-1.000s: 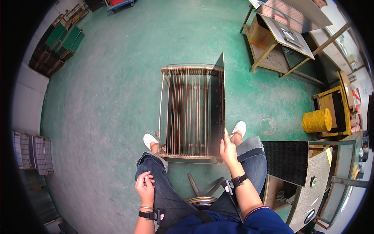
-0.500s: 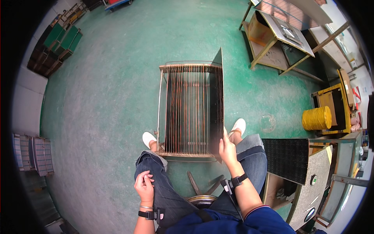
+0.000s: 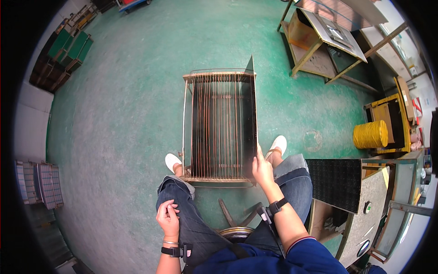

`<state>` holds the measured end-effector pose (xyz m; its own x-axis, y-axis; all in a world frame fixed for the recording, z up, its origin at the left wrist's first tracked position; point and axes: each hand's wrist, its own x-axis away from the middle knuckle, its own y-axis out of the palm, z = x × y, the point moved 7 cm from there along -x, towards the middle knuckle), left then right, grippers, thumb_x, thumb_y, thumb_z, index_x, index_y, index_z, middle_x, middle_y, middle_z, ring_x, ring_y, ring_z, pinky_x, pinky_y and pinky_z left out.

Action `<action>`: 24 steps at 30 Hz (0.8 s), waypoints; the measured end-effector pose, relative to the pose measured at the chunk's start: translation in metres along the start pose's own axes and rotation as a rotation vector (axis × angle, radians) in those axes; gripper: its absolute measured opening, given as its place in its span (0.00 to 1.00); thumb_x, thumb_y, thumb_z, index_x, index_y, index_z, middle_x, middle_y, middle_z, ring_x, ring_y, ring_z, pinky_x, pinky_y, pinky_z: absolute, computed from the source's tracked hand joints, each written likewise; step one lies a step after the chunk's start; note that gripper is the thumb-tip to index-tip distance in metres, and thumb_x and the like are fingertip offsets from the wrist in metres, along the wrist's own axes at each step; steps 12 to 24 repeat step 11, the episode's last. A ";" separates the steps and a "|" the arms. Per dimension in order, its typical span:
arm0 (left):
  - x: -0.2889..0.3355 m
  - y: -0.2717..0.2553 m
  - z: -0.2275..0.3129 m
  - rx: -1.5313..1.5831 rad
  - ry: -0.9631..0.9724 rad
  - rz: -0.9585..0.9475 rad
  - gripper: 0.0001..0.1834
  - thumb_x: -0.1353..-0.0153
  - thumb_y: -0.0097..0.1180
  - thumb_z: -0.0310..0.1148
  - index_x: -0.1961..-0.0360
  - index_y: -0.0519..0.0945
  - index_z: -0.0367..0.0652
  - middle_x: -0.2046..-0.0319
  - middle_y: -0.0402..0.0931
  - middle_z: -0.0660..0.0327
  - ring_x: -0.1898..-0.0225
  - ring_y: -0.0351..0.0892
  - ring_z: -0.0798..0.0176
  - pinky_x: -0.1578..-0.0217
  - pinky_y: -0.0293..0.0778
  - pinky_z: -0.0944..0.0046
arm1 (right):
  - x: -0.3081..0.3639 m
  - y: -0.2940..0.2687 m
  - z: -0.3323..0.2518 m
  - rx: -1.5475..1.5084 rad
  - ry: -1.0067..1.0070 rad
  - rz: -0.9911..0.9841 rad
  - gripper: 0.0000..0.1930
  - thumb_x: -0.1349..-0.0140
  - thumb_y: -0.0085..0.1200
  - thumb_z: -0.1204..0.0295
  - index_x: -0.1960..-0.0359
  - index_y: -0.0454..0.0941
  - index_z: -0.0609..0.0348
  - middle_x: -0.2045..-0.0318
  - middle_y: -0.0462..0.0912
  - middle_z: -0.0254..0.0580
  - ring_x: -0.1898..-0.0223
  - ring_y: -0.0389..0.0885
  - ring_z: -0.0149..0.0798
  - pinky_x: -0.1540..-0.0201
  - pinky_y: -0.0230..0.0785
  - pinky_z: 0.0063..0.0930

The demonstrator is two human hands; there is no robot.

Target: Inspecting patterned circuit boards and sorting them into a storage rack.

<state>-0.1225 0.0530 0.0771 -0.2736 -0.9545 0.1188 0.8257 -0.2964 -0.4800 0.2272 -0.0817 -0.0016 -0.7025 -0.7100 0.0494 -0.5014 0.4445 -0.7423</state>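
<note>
A wooden-ended rack (image 3: 219,180) with many thin coppery dividers stands on the floor between my feet. Upright along its right side is a thin dark board (image 3: 250,123), whose far corner rises above the rack's far end. My right hand (image 3: 263,170) grips the near end of this board, thumb pointing away from me; some of its fingers are hidden. My left hand (image 3: 168,217) rests on my left thigh, loosely curled, with nothing visible in it. Dark panels appear between the dividers, but I cannot tell how many.
On the right, a bench (image 3: 372,196) carries a black textured panel (image 3: 335,182). Behind it are a yellow spool (image 3: 370,134) and a metal-topped table (image 3: 335,34). Green-topped crates (image 3: 75,50) stand far left, with stacked striped panels (image 3: 49,186) nearer. A round stool (image 3: 235,234) is below me.
My right hand and the board have shifted slightly left, bringing the board closer in line with the rack's right end. The whole view also drifted a little. My left hand stays on my thigh.
</note>
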 end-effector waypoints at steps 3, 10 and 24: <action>0.000 0.001 0.000 0.000 0.002 -0.002 0.09 0.40 0.43 0.22 0.63 0.77 0.36 0.73 0.76 0.60 0.79 0.75 0.73 0.84 0.69 0.77 | -0.007 0.016 0.010 0.071 0.024 -0.006 0.32 0.41 0.42 0.74 0.34 0.46 0.55 0.81 0.76 0.61 0.79 0.77 0.59 0.74 0.70 0.48; -0.001 0.001 0.003 -0.026 0.012 0.001 0.08 0.39 0.45 0.23 0.64 0.77 0.36 0.74 0.76 0.59 0.80 0.75 0.72 0.84 0.69 0.76 | 0.003 0.078 0.048 0.364 0.126 -0.335 0.29 0.43 0.46 0.70 0.37 0.56 0.55 0.74 0.81 0.56 0.71 0.81 0.54 0.64 0.74 0.46; -0.001 -0.001 0.002 -0.032 0.007 0.005 0.08 0.39 0.45 0.23 0.64 0.77 0.36 0.74 0.76 0.59 0.80 0.75 0.72 0.84 0.69 0.76 | 0.002 0.082 0.046 0.395 0.224 -0.406 0.30 0.43 0.46 0.70 0.37 0.56 0.53 0.70 0.81 0.55 0.68 0.81 0.53 0.61 0.73 0.44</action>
